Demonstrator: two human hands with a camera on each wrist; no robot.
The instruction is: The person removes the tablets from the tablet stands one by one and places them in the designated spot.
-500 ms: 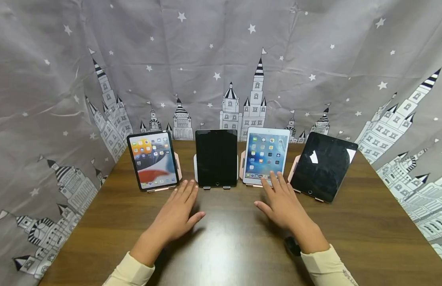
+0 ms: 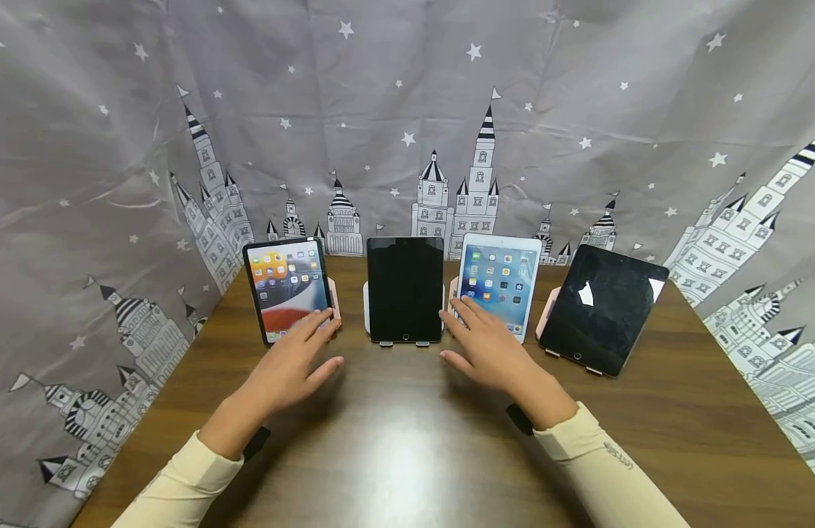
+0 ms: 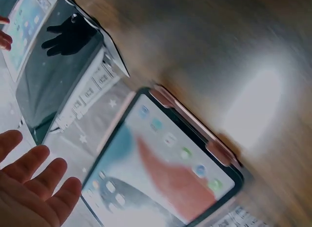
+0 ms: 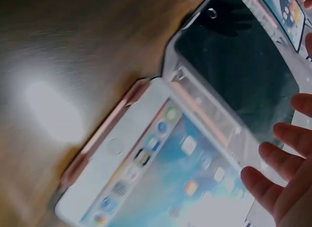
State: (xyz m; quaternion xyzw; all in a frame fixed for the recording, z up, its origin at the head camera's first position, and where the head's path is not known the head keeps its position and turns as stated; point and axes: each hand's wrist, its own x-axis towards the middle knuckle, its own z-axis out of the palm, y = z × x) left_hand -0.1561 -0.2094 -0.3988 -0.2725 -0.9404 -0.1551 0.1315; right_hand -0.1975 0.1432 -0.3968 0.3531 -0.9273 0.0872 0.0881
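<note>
Four tablets lean on stands in a row. My left hand (image 2: 282,370), its fingers spread, hovers before the leftmost tablet (image 2: 282,282), which has a dark frame and a lit screen of app icons. Its fingertips overlap that tablet's lower right corner; whether they touch it I cannot tell. My right hand (image 2: 489,352) is stretched out before the white tablet (image 2: 500,279), also lit with icons, and covers its lower left part. In the right wrist view the fingers (image 4: 287,161) look straight and hold nothing. Between the hands stands a dark-screened tablet (image 2: 405,290).
The fourth tablet (image 2: 602,312), black and reflective, is tilted on its stand at the right. All stand on a brown wooden table (image 2: 381,440) that reflects a bright light. Behind hangs a grey curtain (image 2: 355,103) printed with castles and stars.
Both hands have moved to the left. The left one is now before the lit leftmost tablet, the right one at the white tablet's left side. The head view has shifted slightly.
</note>
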